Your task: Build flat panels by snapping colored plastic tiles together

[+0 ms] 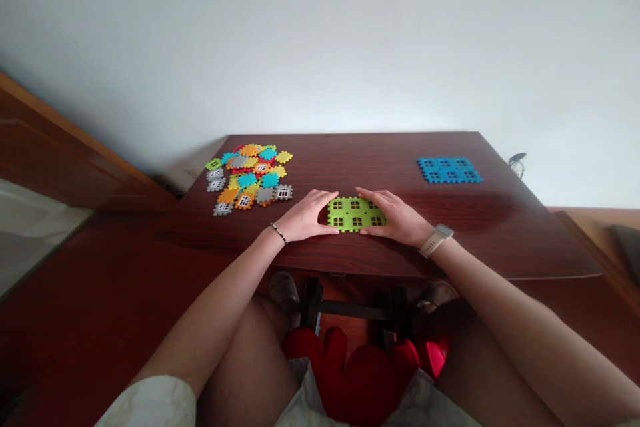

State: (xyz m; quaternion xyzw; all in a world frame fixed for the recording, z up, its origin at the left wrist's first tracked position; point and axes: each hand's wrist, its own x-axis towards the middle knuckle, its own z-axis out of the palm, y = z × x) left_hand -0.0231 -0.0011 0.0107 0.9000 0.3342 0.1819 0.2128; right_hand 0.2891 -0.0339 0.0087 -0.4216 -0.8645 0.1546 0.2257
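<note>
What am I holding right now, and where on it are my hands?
A green panel: left hand by its left end, right hand by its right, thumbs along the near edge.

Both bare forearms reach forward over the surface (330,163), left hand (306,215) and right hand (399,217) facing inward, thumbs nearest the body.

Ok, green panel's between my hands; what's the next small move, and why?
I'd probably slide the green panel toward the blue panel, keeping it flat. The left hand and right hand already frame its ends, both panels show six windows, and the loose tiles lie off to the left.
</note>
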